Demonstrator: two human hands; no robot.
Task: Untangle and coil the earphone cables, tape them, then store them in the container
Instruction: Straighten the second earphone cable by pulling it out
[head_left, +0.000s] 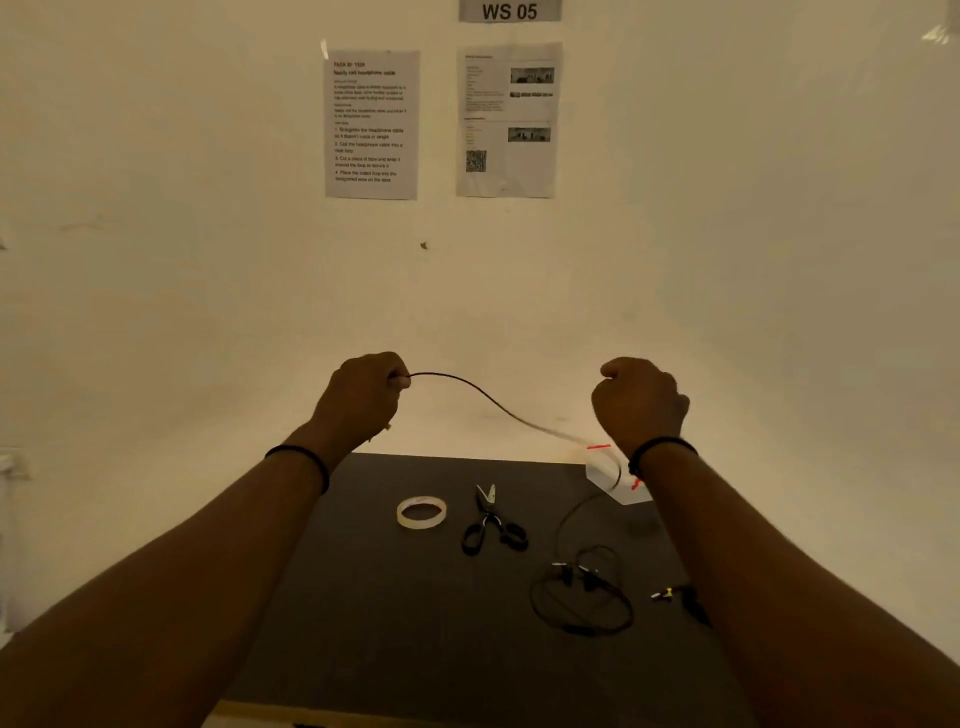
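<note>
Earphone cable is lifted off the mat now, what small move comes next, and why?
Probably draw the hands apart to straighten it. The left hand pinches the cable, which sags toward the right hand; its tail trails to a tangle on the mat.

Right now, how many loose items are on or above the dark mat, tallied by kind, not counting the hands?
Earphone cables: 2, one pinched by the left hand, one lying on the mat
Tape rolls: 1
Scissors: 1
Clear containers: 1
Total: 5
</note>
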